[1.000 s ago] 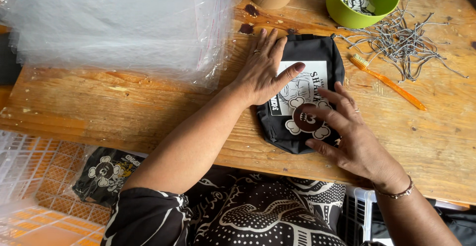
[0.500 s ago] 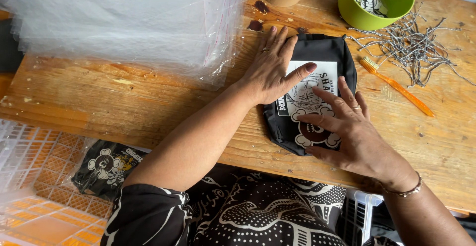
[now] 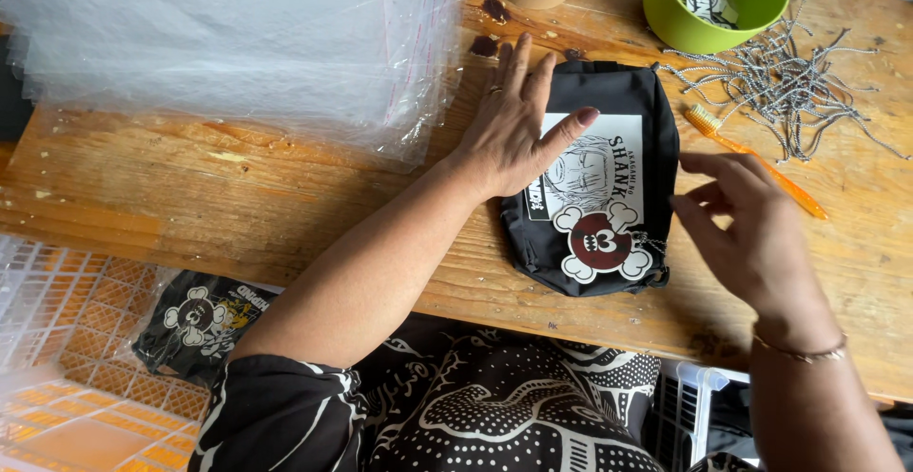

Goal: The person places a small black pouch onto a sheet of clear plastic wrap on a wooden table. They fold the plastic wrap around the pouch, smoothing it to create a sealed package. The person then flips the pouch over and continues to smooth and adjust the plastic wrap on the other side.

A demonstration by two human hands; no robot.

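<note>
Pouch [image 3: 609, 196] lies pinned under the flat left hand [image 3: 518, 125]; open right hand [image 3: 751, 234] hovering beside could snag its keychain charm [image 3: 599, 244]

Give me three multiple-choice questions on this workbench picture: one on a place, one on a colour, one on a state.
1. Where does the left hand rest?
A on the black fabric pouch
B in the bowl
C on the crate

2. What colour is the round plastic bowl?
A red
B green
C white

3. How is the right hand?
A gripping the orange toothbrush
B flat on the wooden table
C open beside the pouch

A: its palm lies on the pouch's top-left corner.
B: it is bright lime green.
C: its fingers are empty.
</note>
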